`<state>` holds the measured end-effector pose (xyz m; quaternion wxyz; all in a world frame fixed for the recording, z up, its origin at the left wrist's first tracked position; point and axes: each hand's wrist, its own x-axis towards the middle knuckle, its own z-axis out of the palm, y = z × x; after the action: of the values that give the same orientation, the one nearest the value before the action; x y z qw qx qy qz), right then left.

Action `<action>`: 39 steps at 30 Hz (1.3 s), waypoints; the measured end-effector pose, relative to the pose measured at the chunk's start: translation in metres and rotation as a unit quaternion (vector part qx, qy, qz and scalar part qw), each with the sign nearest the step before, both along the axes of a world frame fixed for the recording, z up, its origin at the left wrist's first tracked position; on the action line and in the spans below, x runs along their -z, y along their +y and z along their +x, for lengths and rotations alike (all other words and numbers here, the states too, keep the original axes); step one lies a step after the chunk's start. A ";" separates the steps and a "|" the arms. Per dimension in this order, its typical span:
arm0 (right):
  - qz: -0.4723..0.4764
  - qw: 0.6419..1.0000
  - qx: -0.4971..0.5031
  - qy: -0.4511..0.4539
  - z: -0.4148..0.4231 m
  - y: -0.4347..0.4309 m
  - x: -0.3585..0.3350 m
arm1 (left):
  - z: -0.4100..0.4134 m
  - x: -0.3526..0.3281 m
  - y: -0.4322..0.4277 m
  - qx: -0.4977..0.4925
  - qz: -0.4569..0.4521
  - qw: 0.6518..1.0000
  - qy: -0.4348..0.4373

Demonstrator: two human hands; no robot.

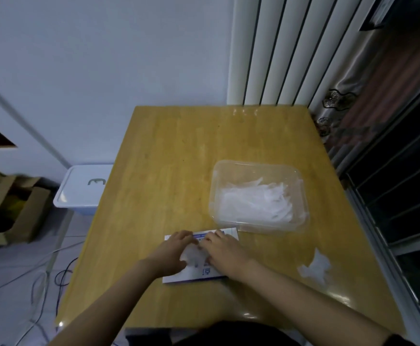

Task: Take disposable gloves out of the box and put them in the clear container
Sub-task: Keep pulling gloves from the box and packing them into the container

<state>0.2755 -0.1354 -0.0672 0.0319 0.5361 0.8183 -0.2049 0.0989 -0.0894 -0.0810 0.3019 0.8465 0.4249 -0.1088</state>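
Filmy white glove (pixel 193 255) bulges between the fingers (pixel 182 236) of the left hand (pixel 171 254) and right hand (pixel 225 253), pinched or only touched I cannot tell; best pin the box (pixel 204 273) beneath and draw one sheet slowly toward the clear container (pixel 254 164).

A wooden table (pixel 169 171) fills the middle; at nine o'clock a white lidded bin (pixel 84 188) — past it, cardboard boxes (pixel 16 211); white radiator (pixel 279 46) at one o'clock; cables (pixel 41 283) at seven.
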 end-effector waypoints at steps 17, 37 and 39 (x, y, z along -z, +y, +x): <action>-0.037 0.974 0.184 0.124 -0.001 0.004 -0.021 | -0.001 0.004 -0.021 -0.075 -0.013 0.996 -0.053; -0.093 0.971 0.186 0.118 -0.016 -0.001 -0.020 | 0.008 0.003 -0.022 -0.263 -0.007 0.938 -0.224; -0.079 0.974 0.183 0.104 -0.017 -0.001 -0.022 | 0.007 0.005 -0.025 -0.265 -0.003 0.938 -0.225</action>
<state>0.2588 -0.1362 -0.0450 -0.0492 0.6479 0.6865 -0.3265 0.1060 -0.1141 -0.0864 0.4102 0.7045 0.5545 0.1673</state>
